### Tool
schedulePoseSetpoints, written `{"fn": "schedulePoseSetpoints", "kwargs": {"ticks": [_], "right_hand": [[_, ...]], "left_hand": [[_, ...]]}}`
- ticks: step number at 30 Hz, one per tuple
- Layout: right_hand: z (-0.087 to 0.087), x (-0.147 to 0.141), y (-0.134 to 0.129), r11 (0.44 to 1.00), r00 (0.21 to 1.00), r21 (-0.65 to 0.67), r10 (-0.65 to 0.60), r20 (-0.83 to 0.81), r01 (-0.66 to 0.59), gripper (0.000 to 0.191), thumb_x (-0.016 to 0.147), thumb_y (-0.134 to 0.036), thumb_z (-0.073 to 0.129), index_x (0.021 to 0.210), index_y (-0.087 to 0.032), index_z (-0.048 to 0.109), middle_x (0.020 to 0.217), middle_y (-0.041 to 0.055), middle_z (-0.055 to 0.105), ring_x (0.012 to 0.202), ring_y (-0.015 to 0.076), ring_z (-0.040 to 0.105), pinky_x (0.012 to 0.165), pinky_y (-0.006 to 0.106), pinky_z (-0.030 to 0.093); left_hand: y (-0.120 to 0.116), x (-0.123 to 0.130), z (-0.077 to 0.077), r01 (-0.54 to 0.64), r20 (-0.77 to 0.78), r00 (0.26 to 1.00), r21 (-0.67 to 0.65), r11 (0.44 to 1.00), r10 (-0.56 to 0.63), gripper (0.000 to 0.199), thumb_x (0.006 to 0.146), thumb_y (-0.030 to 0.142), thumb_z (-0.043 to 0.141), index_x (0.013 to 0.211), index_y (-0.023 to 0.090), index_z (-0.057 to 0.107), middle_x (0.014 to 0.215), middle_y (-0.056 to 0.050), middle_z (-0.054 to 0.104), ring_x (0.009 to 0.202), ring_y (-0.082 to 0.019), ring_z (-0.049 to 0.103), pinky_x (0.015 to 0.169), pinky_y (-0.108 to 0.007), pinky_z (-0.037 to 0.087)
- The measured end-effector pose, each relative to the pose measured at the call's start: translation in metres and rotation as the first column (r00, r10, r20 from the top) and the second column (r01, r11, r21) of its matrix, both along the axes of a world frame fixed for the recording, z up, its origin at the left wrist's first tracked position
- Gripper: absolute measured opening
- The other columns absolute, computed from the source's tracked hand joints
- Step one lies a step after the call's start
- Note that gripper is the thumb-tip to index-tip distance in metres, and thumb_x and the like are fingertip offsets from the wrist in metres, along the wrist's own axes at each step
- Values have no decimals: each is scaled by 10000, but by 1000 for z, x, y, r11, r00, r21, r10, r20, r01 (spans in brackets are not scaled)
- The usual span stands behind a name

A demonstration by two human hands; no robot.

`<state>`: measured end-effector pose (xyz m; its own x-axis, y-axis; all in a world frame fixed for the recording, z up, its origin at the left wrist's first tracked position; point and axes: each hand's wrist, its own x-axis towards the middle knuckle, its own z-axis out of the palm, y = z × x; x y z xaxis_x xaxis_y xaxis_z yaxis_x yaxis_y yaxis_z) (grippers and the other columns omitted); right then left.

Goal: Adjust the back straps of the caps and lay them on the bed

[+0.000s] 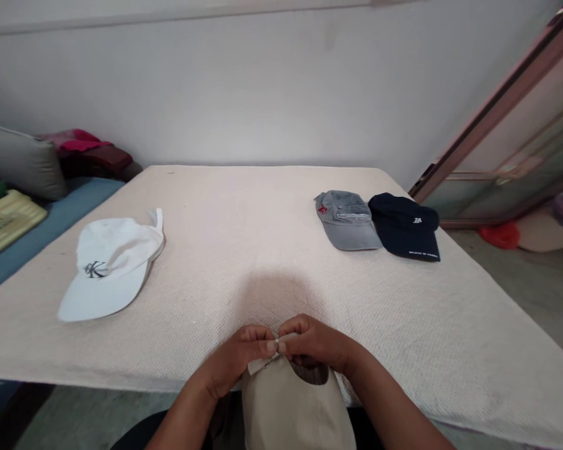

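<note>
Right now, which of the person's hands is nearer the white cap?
The left hand. It is below and right of the white cap in the picture; the right hand is farther right, beyond the left.

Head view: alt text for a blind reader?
Both hands pinch the strap of a beige cap at the near edge of a pale table. On it, a white cap lies left; a gray cap and navy cap lie right.

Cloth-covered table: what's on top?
White baseball cap at left; grey cap and navy cap at right. Woven cloth beneath them is covered; beige cap hides part of near edge.
</note>
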<state>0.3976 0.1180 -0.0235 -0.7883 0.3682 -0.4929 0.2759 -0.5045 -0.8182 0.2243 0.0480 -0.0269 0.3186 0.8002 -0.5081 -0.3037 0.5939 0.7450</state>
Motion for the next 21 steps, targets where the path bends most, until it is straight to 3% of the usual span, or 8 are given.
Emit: {"fn": "schedulePoseSetpoints", "kwargs": {"ticks": [21], "right_hand": [[2,0,2,1000,1000,-16,-12,-26,12,243,699,-327,662,632,-119,556,514,-36,490,397,21,376,364,141,248]], "left_hand": [[0,2,-6,-39,109,993,0,999,39,164,668,265,700,654,109,652,584,-26,579,497,-88,466,507,-209,308]]}}
